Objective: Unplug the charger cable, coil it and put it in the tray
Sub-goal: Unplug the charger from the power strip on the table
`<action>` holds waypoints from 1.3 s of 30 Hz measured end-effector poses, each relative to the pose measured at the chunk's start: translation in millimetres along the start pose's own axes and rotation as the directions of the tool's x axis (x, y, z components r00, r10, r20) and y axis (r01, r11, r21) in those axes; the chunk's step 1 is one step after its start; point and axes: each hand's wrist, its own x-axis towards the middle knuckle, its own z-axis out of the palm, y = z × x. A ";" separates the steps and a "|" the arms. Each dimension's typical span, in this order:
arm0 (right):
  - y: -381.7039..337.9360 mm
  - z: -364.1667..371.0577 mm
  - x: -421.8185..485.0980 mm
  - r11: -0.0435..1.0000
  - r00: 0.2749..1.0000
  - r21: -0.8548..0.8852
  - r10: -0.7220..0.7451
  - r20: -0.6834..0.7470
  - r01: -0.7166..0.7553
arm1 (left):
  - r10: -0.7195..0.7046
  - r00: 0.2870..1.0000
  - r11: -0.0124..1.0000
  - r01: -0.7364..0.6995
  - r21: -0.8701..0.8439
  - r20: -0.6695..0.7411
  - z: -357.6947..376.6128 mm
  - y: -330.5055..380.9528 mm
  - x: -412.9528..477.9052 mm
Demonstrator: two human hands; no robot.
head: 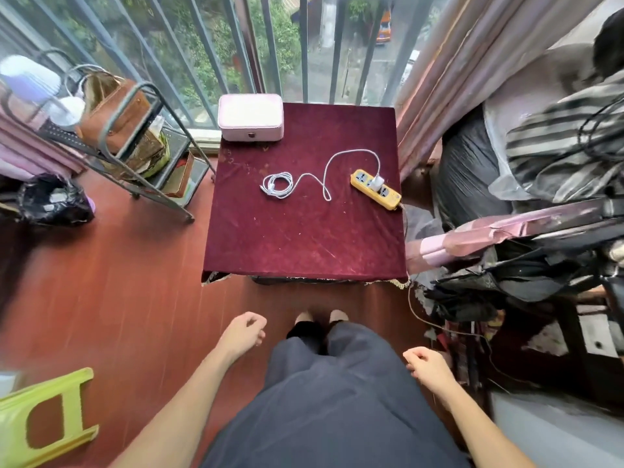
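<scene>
Maroon-clothed tabletop (297, 238) stands against window bars, its near half bare. The white charger cable (325, 180) lies mid-surface, one end coiled, the other plugged into a yellow power strip (389, 198) at the right edge. A pink case (250, 116) sits at the far-left corner. The left hand (243, 332) and right hand (427, 364) hang short of the near edge, fingers loosely curled, holding nothing.

There is one table (304, 238) with a red cloth. On it are four things: one white cable (270, 189), one white charger plug (377, 182), one yellow power strip (388, 197) by the right edge, and one pink box (250, 117) at the far left corner. There are two hands: one left hand (243, 332), one right hand (429, 364). On the floor stand one green stool (44, 417) and one metal rack (135, 106).
</scene>
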 end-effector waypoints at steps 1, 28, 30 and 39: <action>-0.5 -2.0 2.1 1.000 1.000 -0.009 0.025 -0.004 -0.025 | 0.030 1.000 0.999 -0.030 -0.011 -0.005 -5.2 17.2 8.2; -262.7 -59.0 146.6 0.982 0.989 0.126 -0.139 -0.054 0.144 | -0.004 0.999 0.979 -0.005 0.204 0.041 16.1 157.3 101.1; -283.3 -65.0 168.2 0.980 0.985 0.118 -0.154 -0.079 0.162 | 0.086 0.993 0.983 -0.099 0.154 0.085 32.4 188.7 125.3; -342.5 -81.8 303.9 0.975 0.945 0.041 -0.200 -0.257 0.218 | 0.517 0.844 0.822 -0.536 0.192 0.144 123.1 273.5 274.1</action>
